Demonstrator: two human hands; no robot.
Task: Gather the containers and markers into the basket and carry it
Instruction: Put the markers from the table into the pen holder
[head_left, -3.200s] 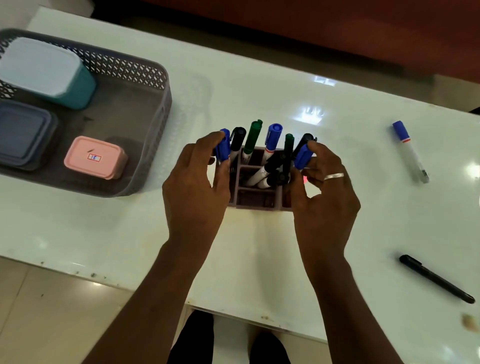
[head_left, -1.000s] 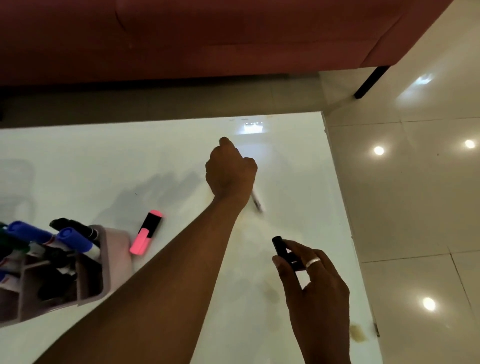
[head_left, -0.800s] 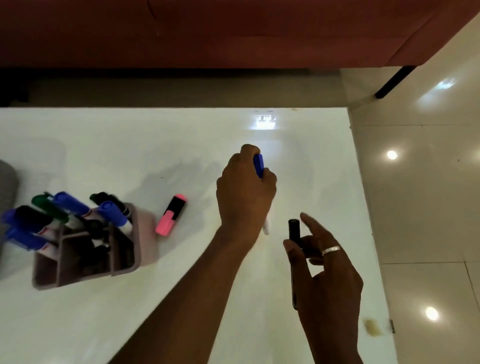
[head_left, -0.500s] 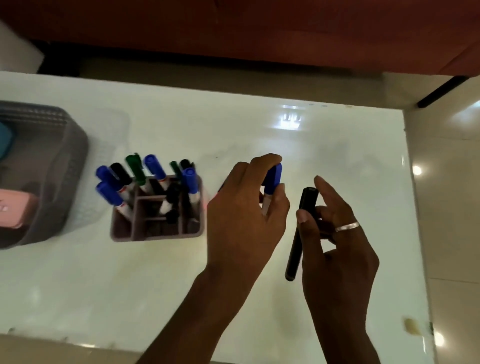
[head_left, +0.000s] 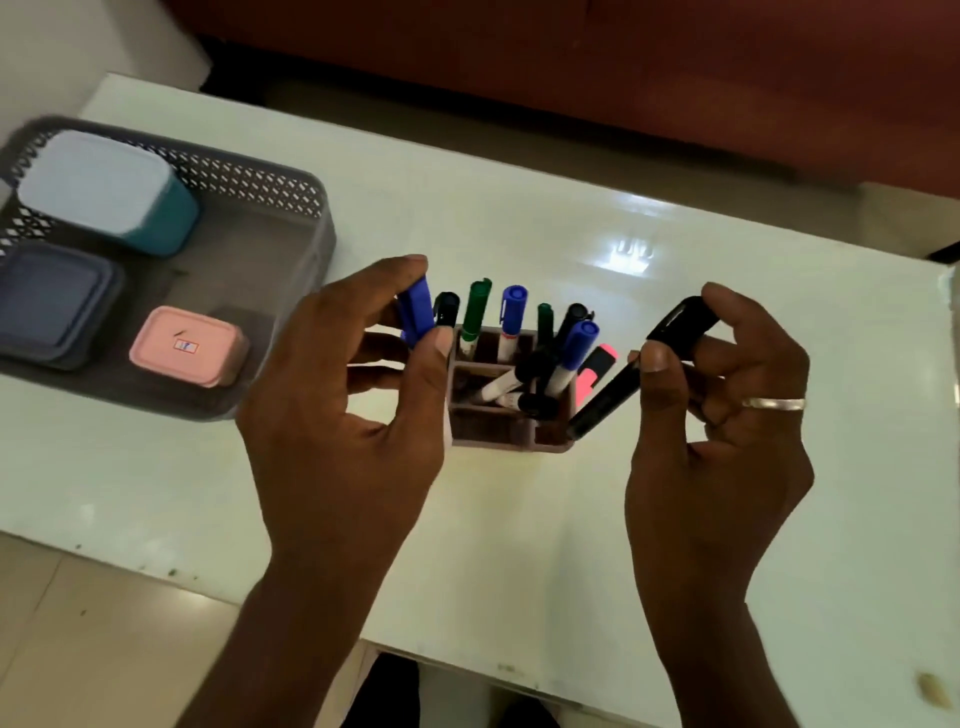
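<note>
Your left grip (head_left: 343, 415) pinches a blue-capped marker (head_left: 415, 314); your right grip (head_left: 717, 441) clasps a slim black marker (head_left: 608, 400), tilted, tip at the brown holder (head_left: 498, 434).

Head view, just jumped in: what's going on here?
A person is gathering loose markers. The left hand pinches a blue-capped marker over the left edge of the mauve compartmented plastic pen holder, stocked with markers. The right hand holds a black marker, slanted, its lower end at the holder's right front corner. A pink highlighter with a black cap shows just right of the holder. The grey perforated plastic basket on the white table holds three lidded containers; the holder stands outside it.
</note>
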